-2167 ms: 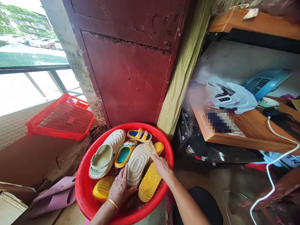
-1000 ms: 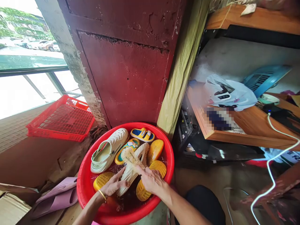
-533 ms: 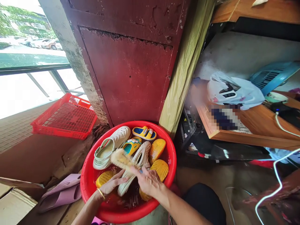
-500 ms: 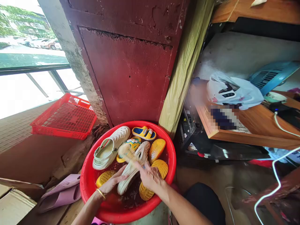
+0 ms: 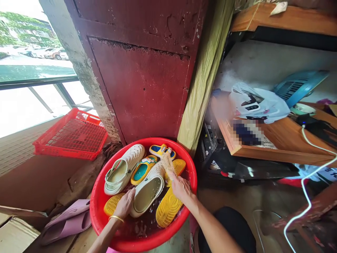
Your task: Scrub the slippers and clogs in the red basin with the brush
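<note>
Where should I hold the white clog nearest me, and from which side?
Probably its left wall near the heel, from the left: the white clog lies heel toward you, opening showing, so the rim offers a pinch, and the brush in the right hand is at the toe end.

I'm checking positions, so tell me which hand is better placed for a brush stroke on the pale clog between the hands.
Probably the right hand: it holds the brush near the toe of the pale clog; the left hand touches its side.

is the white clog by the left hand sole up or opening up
Opening up: the white clog shows its hollow inside and rim to the camera, with no sole tread visible; the left hand is at its edge.
</note>
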The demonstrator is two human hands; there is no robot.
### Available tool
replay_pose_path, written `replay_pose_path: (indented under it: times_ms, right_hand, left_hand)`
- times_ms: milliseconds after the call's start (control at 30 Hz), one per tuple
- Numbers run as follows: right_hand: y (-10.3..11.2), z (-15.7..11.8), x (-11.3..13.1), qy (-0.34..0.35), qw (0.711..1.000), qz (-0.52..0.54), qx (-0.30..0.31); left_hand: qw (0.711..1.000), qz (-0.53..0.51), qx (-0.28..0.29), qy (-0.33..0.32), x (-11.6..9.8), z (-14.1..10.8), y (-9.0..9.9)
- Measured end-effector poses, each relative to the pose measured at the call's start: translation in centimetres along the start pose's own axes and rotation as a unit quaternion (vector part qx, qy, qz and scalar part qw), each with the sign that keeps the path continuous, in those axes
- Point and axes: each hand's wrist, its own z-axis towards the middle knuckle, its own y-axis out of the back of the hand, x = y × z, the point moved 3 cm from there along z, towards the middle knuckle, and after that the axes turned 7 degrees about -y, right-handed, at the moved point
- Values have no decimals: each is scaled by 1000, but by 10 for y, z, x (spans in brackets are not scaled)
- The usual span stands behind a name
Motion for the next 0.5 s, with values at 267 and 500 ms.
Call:
replay_pose_path:
  times_ms: [267,500]
  right_hand:
    - [-2,-16,27,96,995,-22,8]
    - [-19,-5,4,50,997,-44,32]
  left_hand:
    - [966,148,199,-75,-35,-20,2]
    - [915,311,256,-32,-21,-25,35]
